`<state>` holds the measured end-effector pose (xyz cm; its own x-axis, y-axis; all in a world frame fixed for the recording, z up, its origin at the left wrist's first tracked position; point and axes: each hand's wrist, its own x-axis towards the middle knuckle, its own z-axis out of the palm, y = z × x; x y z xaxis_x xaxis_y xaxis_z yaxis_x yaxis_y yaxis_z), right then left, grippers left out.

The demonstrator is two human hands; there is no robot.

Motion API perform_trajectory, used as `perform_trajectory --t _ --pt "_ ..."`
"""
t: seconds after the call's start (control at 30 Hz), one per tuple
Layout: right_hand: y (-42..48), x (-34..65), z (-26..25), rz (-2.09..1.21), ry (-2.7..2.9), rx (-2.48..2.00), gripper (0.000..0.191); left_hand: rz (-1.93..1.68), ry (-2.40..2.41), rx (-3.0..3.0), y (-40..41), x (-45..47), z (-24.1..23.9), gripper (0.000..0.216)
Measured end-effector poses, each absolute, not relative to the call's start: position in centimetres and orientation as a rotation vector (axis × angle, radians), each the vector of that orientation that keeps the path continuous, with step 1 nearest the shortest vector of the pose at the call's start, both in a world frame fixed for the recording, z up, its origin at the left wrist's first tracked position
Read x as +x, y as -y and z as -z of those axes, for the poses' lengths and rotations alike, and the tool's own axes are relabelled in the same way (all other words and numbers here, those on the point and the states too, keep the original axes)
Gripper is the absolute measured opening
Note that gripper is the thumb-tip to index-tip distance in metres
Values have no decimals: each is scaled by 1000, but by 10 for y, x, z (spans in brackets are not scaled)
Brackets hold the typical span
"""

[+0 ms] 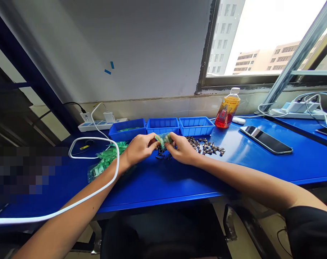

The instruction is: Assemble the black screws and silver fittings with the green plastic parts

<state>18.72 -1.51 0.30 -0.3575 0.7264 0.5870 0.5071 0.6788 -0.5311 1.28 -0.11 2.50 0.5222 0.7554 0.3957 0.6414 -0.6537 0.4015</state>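
Observation:
Between my two hands is a small green plastic bag (163,141), pinched from both sides just above the table. My left hand (141,148) has its thumb and fingers closed on the bag's left edge. The right edge is gripped by my right hand (181,148). Whatever the bag holds is too small to make out. Dark screws (206,146) lie in a loose heap beside and behind my right hand, and a few black ones (160,155) lie under the bag. A pile of green plastic bags (109,158) rests by my left forearm.
Behind the hands stand three blue bins: left (127,130), middle (162,126) and right (196,126). A drink bottle (227,109), a white case (239,120) and a phone (266,139) are to the right. A white cable (79,208) loops over my left forearm.

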Motion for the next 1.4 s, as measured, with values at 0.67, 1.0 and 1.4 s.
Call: perform_trajectory --t 0.67,1.0,1.4 --pt "14 191 -13 -229 2315 -1097 16 -708 -1297 2657 4 11 -28 20" --pt "14 189 -8 -230 2255 -1071 15 -719 -1316 2672 4 9 -31 21" --pt "16 188 -6 -292 2213 -1029 18 -669 -1367 2735 4 9 -31 24"
